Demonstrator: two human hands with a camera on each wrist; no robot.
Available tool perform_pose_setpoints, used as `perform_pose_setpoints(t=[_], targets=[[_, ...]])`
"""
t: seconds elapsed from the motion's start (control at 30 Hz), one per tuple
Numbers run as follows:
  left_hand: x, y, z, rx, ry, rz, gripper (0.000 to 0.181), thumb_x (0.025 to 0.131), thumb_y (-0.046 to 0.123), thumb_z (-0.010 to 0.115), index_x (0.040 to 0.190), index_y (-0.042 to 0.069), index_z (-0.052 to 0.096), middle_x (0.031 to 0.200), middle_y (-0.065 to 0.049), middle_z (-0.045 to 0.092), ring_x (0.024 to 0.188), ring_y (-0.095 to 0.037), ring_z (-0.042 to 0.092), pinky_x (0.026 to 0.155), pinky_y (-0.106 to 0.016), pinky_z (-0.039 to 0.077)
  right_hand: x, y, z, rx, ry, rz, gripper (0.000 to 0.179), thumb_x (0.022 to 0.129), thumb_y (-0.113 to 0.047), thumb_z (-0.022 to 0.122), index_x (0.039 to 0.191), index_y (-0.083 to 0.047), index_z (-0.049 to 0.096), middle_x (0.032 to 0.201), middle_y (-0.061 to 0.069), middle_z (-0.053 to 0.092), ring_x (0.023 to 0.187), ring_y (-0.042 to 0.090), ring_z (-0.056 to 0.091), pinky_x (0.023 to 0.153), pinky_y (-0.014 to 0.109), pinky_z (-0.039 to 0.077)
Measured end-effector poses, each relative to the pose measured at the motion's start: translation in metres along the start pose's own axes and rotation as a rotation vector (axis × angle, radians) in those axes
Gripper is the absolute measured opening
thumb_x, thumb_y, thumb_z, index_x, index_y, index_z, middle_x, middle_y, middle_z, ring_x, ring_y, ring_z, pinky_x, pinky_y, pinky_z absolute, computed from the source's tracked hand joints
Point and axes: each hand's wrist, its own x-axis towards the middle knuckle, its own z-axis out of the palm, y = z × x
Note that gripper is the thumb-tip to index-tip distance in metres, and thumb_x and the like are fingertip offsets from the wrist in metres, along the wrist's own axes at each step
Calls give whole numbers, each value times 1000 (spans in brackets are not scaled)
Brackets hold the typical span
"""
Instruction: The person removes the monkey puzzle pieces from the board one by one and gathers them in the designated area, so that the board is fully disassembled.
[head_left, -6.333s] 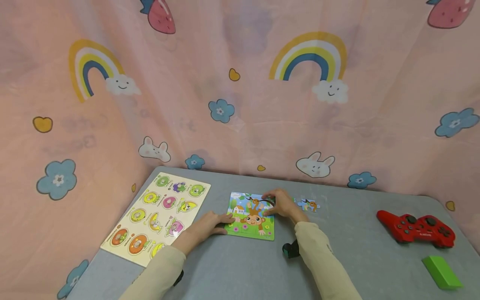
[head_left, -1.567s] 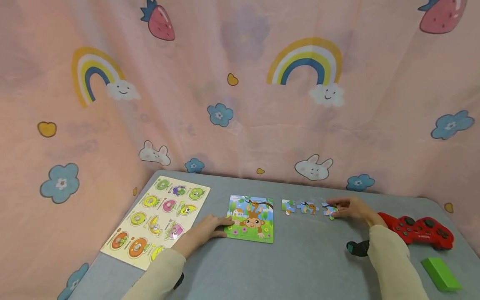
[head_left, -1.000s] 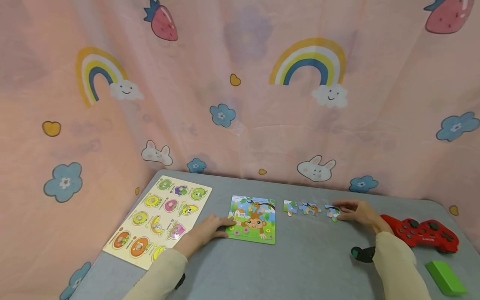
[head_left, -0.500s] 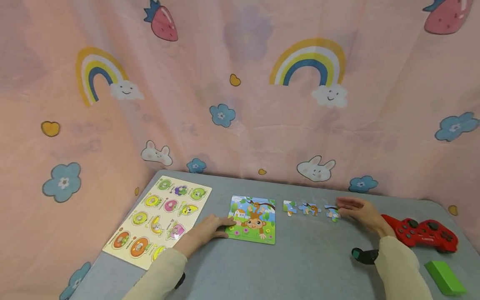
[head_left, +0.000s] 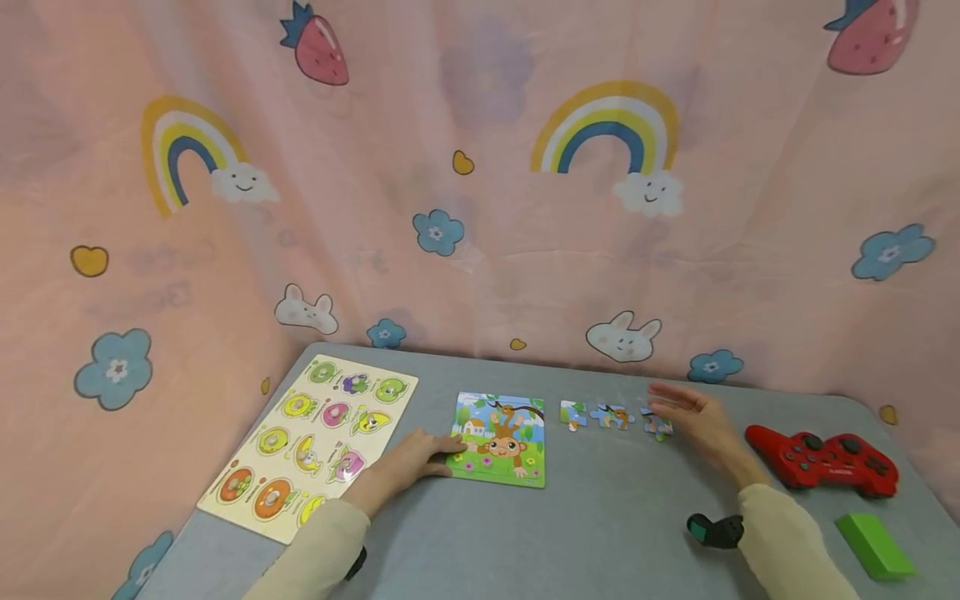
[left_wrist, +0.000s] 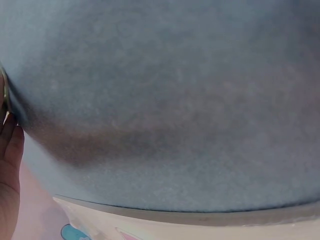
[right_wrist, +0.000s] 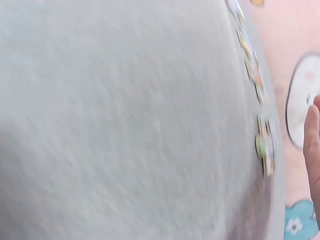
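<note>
In the head view, a small square jigsaw puzzle (head_left: 501, 442) with a monkey picture lies flat mid-table. My left hand (head_left: 405, 462) rests at its left edge, fingertips on the picture and thumb by the side. Right of the puzzle, three loose jigsaw pieces lie in a row: a left piece (head_left: 573, 415), a middle piece (head_left: 613, 417) and a right piece (head_left: 657, 423). My right hand (head_left: 701, 425) is raised beside the right piece, fingers extended and holding nothing. The right wrist view shows the row of pieces (right_wrist: 266, 145) blurred, with my fingers (right_wrist: 312, 145) apart from them.
A cream fruit-picture board (head_left: 307, 446) lies at the left of the grey table (head_left: 570, 533). On the right are a red game controller (head_left: 825, 461) and a green block (head_left: 875, 546). A pink patterned curtain (head_left: 495, 292) hangs behind the table.
Earlier my right hand was at the puzzle's upper right edge; later it placed the right piece in the row. It has since let go and lifted, shifting slightly left. My left hand has stayed.
</note>
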Motion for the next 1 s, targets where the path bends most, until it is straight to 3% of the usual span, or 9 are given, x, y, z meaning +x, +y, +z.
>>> perform_pose_setpoints(t=[0.17,0.47,0.6,1.0], targets=[[-1,0,1,-33,-1,2,44,88,18,68,128,3,60,135,-13,54,126,-28,50,98,-40,44,-3,-7,20,34,-39,-26,53,94,-13,62,137,12,42,120,-12,64,101,-5,60,84,21,51],[-1,4,0,-39,-9,0,45,87,17,68,129,2,59,136,-12,52,127,-26,48,100,-40,43,-6,-6,59,83,51,-83,47,91,-9,65,128,15,50,112,-3,69,97,0,64,81,19,52],[-1,5,0,-28,-3,13,45,88,18,67,129,1,59,135,-13,52,126,-27,49,99,-40,44,-6,-6,76,154,58,-102,46,89,-3,66,128,17,49,116,9,68,98,2,65,81,18,51],[-2,4,-1,-24,-1,-2,45,88,19,67,129,3,60,135,-13,53,128,-28,47,99,-42,43,-11,-14,136,231,34,-23,46,87,1,67,128,14,51,122,30,59,97,5,65,81,20,52]])
